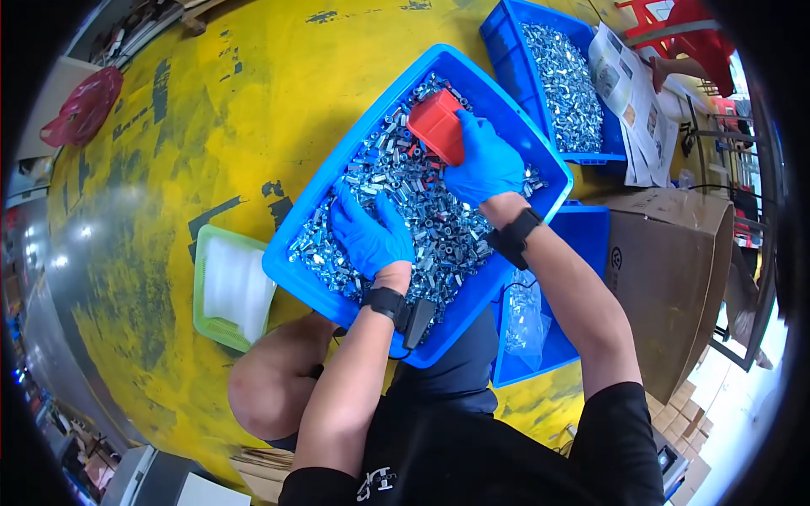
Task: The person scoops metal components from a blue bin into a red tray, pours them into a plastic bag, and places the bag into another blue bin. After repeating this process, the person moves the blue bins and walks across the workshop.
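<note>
A blue plastic tub (pixel 304 215) in front of me holds a heap of small silvery metal pieces (pixel 422 215), with a few red ones among them. My right hand (pixel 485 160), in a blue glove, grips a small red plastic box (pixel 437 126) by its near right edge, over the far part of the heap. The box is tilted, and its inside is hidden from this view. Also gloved in blue, my left hand (pixel 371 232) lies on the pieces at the tub's left side with its fingers spread. Both wrists wear black bands.
Another blue bin (pixel 510 63) of metal pieces stands at the far right beside printed paper sheets (pixel 629 101). A third blue bin (pixel 553 354) with a clear plastic bag and a cardboard box (pixel 666 261) are to my right. A green basket (pixel 202 282) holding white sheets sits left.
</note>
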{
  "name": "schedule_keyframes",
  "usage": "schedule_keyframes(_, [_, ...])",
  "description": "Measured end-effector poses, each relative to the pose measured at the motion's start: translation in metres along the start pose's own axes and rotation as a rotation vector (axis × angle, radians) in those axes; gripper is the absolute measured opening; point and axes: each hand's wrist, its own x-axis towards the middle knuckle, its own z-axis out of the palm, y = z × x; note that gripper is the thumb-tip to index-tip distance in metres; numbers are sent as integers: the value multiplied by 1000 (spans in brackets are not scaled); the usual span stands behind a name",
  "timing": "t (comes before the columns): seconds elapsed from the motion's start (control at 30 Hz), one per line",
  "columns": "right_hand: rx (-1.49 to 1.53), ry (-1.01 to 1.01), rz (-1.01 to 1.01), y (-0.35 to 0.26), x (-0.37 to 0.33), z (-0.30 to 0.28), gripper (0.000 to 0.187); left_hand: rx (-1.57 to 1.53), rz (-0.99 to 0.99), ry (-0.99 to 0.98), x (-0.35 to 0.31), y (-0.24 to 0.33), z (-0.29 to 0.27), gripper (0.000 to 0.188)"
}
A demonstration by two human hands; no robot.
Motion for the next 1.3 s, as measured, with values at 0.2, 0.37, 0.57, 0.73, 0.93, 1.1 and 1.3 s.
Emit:
schedule_keyframes(0.2, [180, -133, 110, -4, -37, 6, 54, -10, -93, 62, 4, 11, 9, 54])
schedule_keyframes(0.37, [304, -166, 194, -31, -51, 10, 50, -149, -38, 57, 5, 3, 14, 48])
schedule_keyframes(0.57, [411, -237, 331, -20, -44, 17, 53, -416, -205, -10, 9, 7, 22, 45])
schedule_keyframes(0.73, [625, -171, 234, 5, -37, 39, 59, -621, -295, -87, 8, 24, 39, 47])
schedule_keyframes(0.93, [867, -201, 154, 31, -27, 43, 63, -754, -136, -155, 5, 61, 35, 49])
schedule_keyframes(1.1, [714, -184, 319, 76, -22, 46, 61, -1231, -87, -660, 8, 77, 5, 53])
schedule_keyframes(1.3, [816, -135, 310, 93, -24, 43, 45, 332, 308, -664, -14, 25, -51, 96])
